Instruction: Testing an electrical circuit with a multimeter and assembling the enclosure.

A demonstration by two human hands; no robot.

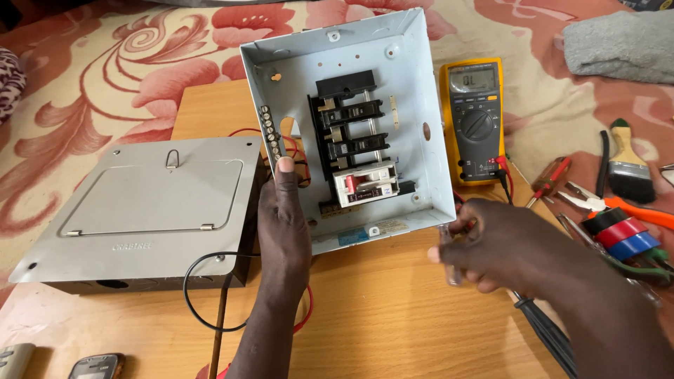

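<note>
Near edge: I see a phone and a grey remote at the table's near left corner, both cut off by the picture.
Cable: a black cable loops on the wood beside my left forearm, with a red wire just behind the arm.
Left hand: my left hand reaches up with fingers closed on the left wall of the box, thumb tip on the terminal bar.
Right hand: my right hand is curled round a small clear-handled tool, pinched in the fingers, just off the box's near right corner. What kind of tool it is I cannot tell.
Box: the open grey box stands tilted up at the table's middle, black breakers stacked inside and a white one below them.
Cover: a grey metal cover lies flat at the left edge, touching the box's left side.
Meter: a yellow meter lies just right of the box, red and black leads plugged in.
Right edge: a screwdriver, orange pliers, tape rolls and a brush.
Far: a floral cloth with a grey rag on it.
</note>
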